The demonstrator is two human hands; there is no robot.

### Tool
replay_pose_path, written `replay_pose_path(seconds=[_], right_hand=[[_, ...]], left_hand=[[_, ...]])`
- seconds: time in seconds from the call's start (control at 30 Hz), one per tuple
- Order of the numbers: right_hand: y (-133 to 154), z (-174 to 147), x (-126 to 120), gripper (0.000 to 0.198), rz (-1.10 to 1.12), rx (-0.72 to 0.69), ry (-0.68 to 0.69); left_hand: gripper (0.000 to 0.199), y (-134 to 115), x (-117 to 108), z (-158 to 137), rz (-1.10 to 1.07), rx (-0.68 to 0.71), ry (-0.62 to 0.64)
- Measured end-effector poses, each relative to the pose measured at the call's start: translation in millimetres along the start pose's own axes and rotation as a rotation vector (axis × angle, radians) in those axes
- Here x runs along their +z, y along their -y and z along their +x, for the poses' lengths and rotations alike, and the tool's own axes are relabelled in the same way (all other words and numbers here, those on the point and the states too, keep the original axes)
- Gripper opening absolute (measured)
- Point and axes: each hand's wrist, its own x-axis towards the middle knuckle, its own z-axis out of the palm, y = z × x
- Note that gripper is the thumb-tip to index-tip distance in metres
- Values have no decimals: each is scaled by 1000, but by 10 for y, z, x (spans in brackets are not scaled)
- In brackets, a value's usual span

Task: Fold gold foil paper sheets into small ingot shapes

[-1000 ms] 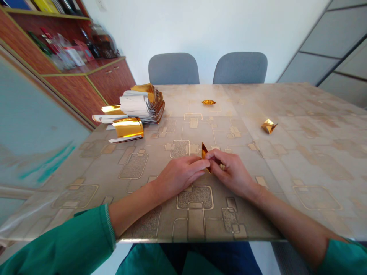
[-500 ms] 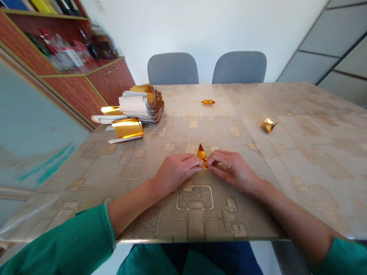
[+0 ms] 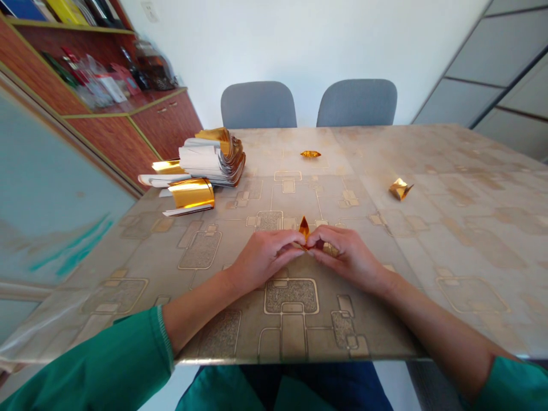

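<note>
Between my two hands is a small piece of folded gold foil paper [image 3: 303, 226], its pointed tip standing up above my fingers. My left hand [image 3: 268, 254] pinches it from the left with thumb and fingers. From the right, my right hand [image 3: 342, 251] pinches the same piece, fingertips nearly meeting those of the left. The lower part of the folded paper is mostly hidden by my fingers. Both hands rest low over the patterned tablecloth [image 3: 291, 331] near the table's front edge.
A stack of gold and white paper sheets [image 3: 201, 160] lies at the left, with a curved gold sheet [image 3: 192, 195] before it. One folded gold piece [image 3: 310, 154] lies at the back, another [image 3: 401, 189] to the right. Two grey chairs [image 3: 258, 105] stand behind the table.
My left fingers have closed in toward the right, and the fingertips of both hands are nearer together. The folded paper's tip has turned and looks narrower.
</note>
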Motion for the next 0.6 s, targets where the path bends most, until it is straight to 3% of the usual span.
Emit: replay_pose_path(seconds=[0.27, 0.6], right_hand=[[-10, 27, -6, 7, -3, -12, 38], [5, 14, 20, 6, 17, 64, 32]], left_hand=[[13, 41, -4, -7, 2, -1, 10], [15, -1, 1, 16, -147, -111, -2]])
